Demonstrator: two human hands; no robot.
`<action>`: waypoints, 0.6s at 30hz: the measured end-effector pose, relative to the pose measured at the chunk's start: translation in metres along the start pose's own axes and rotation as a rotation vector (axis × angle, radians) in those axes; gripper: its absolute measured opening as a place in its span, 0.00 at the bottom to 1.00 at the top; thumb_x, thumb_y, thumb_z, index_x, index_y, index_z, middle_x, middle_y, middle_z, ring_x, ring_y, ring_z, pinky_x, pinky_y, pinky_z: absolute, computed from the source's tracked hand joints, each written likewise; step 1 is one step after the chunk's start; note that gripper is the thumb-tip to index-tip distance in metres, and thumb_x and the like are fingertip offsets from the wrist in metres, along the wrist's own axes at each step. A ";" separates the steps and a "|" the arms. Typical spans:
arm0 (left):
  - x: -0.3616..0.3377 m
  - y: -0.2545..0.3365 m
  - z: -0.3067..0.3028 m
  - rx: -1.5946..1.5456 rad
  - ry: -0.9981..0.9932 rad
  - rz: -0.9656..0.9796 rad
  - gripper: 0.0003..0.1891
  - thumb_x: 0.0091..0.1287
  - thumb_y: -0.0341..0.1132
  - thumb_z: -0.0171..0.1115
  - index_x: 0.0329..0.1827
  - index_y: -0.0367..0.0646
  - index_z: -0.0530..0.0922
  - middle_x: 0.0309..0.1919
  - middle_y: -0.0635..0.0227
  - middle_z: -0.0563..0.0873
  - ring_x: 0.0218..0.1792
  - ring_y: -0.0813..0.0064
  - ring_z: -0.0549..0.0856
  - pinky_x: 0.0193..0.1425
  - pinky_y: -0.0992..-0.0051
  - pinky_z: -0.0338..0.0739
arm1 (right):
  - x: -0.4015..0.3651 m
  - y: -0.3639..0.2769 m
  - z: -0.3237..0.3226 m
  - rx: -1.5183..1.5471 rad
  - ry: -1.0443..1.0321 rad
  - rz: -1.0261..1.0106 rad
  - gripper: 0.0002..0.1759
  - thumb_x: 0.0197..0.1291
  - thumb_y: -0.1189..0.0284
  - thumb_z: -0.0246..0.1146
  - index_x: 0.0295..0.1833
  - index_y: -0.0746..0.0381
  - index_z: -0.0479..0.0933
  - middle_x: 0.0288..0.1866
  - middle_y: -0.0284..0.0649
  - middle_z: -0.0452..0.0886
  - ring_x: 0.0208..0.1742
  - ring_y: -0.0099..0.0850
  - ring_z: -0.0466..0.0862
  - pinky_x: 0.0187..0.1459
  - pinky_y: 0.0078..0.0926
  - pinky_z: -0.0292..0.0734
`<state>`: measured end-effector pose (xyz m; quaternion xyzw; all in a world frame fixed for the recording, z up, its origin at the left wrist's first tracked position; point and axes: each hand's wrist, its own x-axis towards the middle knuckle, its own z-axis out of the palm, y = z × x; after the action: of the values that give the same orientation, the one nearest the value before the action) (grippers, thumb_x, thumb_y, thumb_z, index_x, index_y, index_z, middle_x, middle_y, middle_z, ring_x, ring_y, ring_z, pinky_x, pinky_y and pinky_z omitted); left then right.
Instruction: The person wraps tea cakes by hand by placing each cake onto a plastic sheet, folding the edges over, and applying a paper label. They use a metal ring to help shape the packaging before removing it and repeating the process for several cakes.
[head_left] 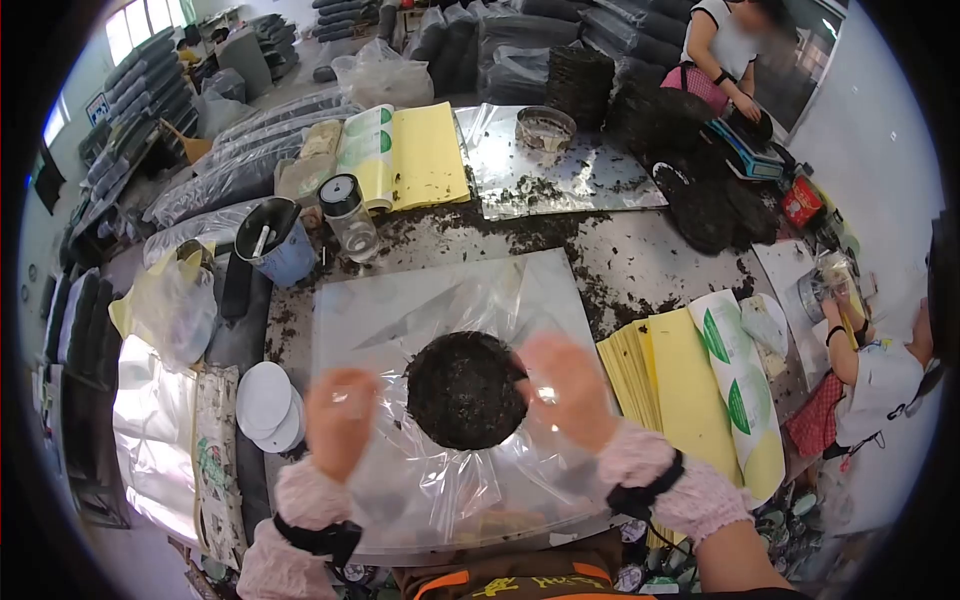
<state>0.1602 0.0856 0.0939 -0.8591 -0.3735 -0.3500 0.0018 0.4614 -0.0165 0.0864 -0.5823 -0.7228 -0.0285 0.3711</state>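
A round, dark cake of pressed dried flakes (467, 391), possibly seaweed, lies on clear plastic film (455, 485) spread over a pale board (370, 300). My left hand (342, 420) is left of the cake, apart from it, fingers curled in and somewhat blurred. Close against the cake's right edge is my right hand (568, 390), also closed and smeared by motion. Shiny glints of film show at both hands, which appear to pinch its sides; the fingertips are not sharp.
Yellow sheets (680, 380) lie right of the board, white discs (268, 405) left. Behind stand a blue bucket (277, 243), a clear jar (350, 220) and a metal tray (560, 170) with a ring (545, 128). Two co-workers are at right, one by a scale (745, 150).
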 end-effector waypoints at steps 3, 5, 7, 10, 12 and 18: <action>-0.036 -0.076 -0.010 -0.207 -0.181 -0.437 0.04 0.63 0.24 0.69 0.39 0.38 0.84 0.38 0.58 0.84 0.46 0.61 0.83 0.51 0.67 0.78 | -0.043 0.044 -0.024 -0.164 -0.012 0.484 0.31 0.56 0.63 0.74 0.64 0.66 0.78 0.47 0.47 0.86 0.48 0.46 0.85 0.51 0.39 0.78; -0.041 -0.086 -0.010 -0.488 -0.363 -0.564 0.03 0.63 0.23 0.69 0.38 0.37 0.84 0.39 0.57 0.84 0.48 0.61 0.84 0.52 0.67 0.78 | -0.049 0.050 -0.042 0.077 -0.386 0.497 0.32 0.60 0.63 0.73 0.66 0.67 0.77 0.41 0.47 0.86 0.43 0.42 0.86 0.49 0.35 0.79; -0.023 -0.072 -0.018 -0.924 -0.374 -0.591 0.03 0.63 0.23 0.69 0.37 0.36 0.85 0.41 0.57 0.86 0.49 0.61 0.84 0.53 0.68 0.78 | -0.033 0.043 -0.058 0.590 -0.580 0.741 0.29 0.63 0.66 0.72 0.66 0.68 0.76 0.32 0.44 0.86 0.36 0.30 0.86 0.46 0.28 0.81; -0.030 -0.088 0.005 -0.711 -0.060 -0.701 0.02 0.64 0.25 0.70 0.37 0.36 0.85 0.47 0.55 0.87 0.51 0.62 0.85 0.55 0.70 0.79 | -0.020 0.067 -0.067 1.056 -0.002 0.873 0.29 0.63 0.67 0.72 0.67 0.66 0.76 0.33 0.41 0.87 0.35 0.21 0.85 0.46 0.23 0.82; -0.081 -0.112 0.036 -0.223 -0.253 -0.267 0.15 0.64 0.30 0.72 0.52 0.37 0.83 0.57 0.54 0.86 0.58 0.57 0.84 0.63 0.65 0.78 | -0.042 0.102 -0.047 0.742 -0.095 0.816 0.38 0.59 0.65 0.76 0.72 0.66 0.72 0.48 0.47 0.87 0.49 0.34 0.86 0.56 0.30 0.80; -0.034 -0.007 0.056 -0.559 -0.299 0.131 0.32 0.52 0.45 0.82 0.57 0.38 0.80 0.61 0.54 0.84 0.66 0.51 0.81 0.75 0.51 0.69 | -0.093 0.051 0.047 0.548 -0.546 0.516 0.74 0.46 0.49 0.82 0.85 0.65 0.40 0.86 0.56 0.48 0.86 0.48 0.51 0.82 0.39 0.52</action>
<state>0.1728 0.0836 0.0294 -0.8903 -0.2030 -0.3081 -0.2668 0.4857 -0.0542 -0.0208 -0.6098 -0.6062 0.4114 0.3023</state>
